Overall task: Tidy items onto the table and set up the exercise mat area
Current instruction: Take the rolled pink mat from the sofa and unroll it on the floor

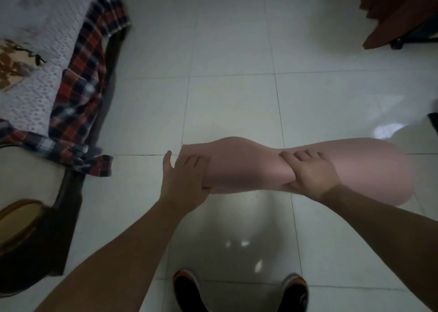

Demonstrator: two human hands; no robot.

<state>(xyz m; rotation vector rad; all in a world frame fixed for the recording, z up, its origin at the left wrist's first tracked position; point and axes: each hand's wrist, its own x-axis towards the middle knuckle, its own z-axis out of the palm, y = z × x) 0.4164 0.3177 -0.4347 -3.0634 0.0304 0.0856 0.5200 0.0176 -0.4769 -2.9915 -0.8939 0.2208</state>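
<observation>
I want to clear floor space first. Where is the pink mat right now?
In the head view the pink mat is held crosswise above the tiled floor, centre-right: the left hand grips its left end, the right hand squeezes its middle.

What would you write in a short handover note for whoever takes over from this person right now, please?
Left hand: grips the left end of the pink mat.
Right hand: grips the mat near its middle, squeezing it.
Mat: bundled up, held sideways over the tiled floor, not laid out.
Plaid shirt: draped over the furniture on the left.
Done: mat picked up.
Left: set the mat down and spread it out; probably tidy the shirt. No table in view.
</observation>
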